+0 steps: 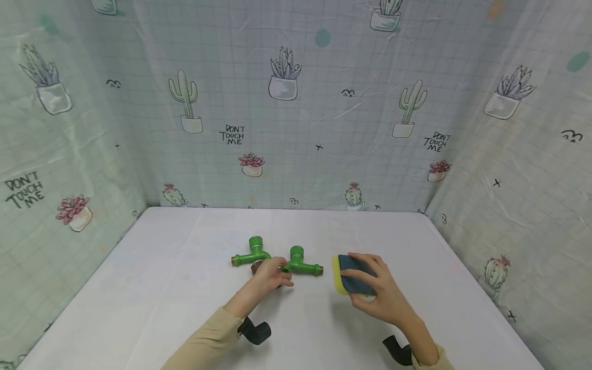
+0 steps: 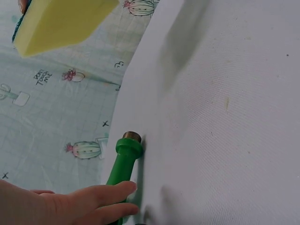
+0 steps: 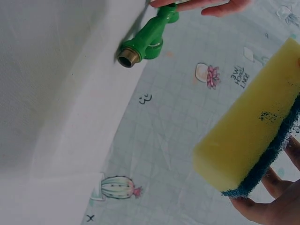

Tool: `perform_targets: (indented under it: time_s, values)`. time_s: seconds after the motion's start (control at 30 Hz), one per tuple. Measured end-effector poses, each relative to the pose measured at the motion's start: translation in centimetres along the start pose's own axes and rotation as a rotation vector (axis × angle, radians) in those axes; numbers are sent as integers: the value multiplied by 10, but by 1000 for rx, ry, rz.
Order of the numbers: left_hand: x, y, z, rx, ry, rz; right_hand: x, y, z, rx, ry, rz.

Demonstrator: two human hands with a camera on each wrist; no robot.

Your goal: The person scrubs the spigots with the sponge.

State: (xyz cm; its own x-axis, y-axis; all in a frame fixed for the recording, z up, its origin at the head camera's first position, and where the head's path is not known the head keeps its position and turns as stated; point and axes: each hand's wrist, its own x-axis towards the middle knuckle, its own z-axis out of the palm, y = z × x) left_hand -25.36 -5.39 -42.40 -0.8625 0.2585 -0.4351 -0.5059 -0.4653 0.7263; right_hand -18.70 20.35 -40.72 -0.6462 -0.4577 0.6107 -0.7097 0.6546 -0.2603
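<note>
In the head view my right hand point(image 1: 385, 299) grips a yellow sponge with a dark blue scouring side point(image 1: 352, 287), held up over the table with its shadow below. The sponge's yellow face point(image 3: 251, 126) fills much of the right wrist view. My left hand point(image 1: 270, 276) reaches low between two green taps, its fingers loosely extended. They overlap the inner end of the right-hand tap point(image 1: 302, 266); its brass threaded end point(image 2: 132, 136) shows in the left wrist view. The left-hand tap point(image 1: 256, 252) lies just beyond the hand. A brown thing point(image 1: 256, 266) is mostly hidden under this hand.
The white table point(image 1: 185, 267) is backed and flanked by a cactus-print cloth point(image 1: 319, 118). A black wrist attachment point(image 1: 257, 333) hangs below the left wrist, another point(image 1: 396, 351) below the right. Light-coloured sleeves cover both forearms.
</note>
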Motion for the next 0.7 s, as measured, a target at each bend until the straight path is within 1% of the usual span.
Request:
perform_targets:
  time_s: [0.17, 0.3, 0.37, 0.47, 0.6, 0.7]
  values:
    - [-1, -1, -4, 21, -34, -20, 0, 0, 1, 0, 3, -9]
    - [-4, 2, -8, 1, -15, -41, -1, 1, 2, -15, 3, -17]
    - [-6, 3, -9, 2, -2, -39, -2, 2, 2, -21, 1, -12]
    - [-12, 6, -11, -6, -9, -33, -3, 3, 1, -25, -3, -3]
    - [-21, 11, -13, -8, -55, -29, -5, 5, 1, -43, -16, 13]
    - [-29, 16, -17, 33, -108, -13, -9, 9, 2, -65, -19, 27]
